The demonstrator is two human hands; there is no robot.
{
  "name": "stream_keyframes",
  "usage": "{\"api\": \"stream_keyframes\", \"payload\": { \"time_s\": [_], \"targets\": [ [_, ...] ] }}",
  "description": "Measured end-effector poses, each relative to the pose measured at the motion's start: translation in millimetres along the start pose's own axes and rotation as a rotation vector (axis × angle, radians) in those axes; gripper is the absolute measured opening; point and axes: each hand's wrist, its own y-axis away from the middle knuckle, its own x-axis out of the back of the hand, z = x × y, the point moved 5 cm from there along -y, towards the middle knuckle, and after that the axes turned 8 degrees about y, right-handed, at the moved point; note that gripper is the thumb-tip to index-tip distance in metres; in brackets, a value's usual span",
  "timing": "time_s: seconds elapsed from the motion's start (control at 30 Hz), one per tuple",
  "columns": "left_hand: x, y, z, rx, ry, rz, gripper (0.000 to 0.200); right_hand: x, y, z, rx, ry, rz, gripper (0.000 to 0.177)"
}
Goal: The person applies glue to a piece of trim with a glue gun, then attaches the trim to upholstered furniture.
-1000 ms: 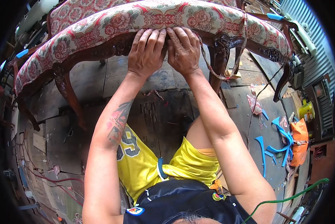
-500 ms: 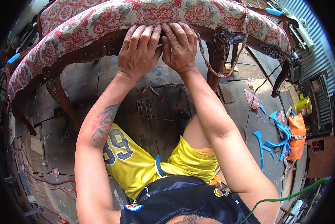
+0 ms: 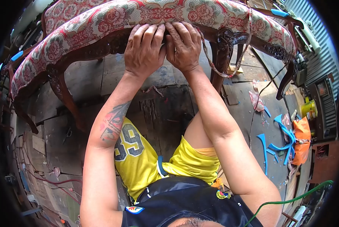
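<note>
Floor (image 3: 94,80) of worn boards fills much of my view, and the sofa (image 3: 113,19) stands on it, arching across the top. I have the left hand (image 3: 145,51) and right hand (image 3: 185,49) side by side at the middle of its front, fingertips touching the lower edge of the flowered cover. Each grip is narrow, fingers close together; whether they pinch cloth I cannot tell. To my right lie an orange bundle (image 3: 302,130) and blue strips (image 3: 264,153). A twisted cord (image 3: 249,27) hangs looped near the right hand.
</note>
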Motion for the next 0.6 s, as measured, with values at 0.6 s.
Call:
{"api": "stream_keyframes", "payload": {
  "time_s": [0.6],
  "targets": [
    [0.7,1.4,1.2,0.008,0.008,-0.008,0.055,-0.5,0.7,-0.7,0.003,0.015,-0.008,0.037]
  ]
}}
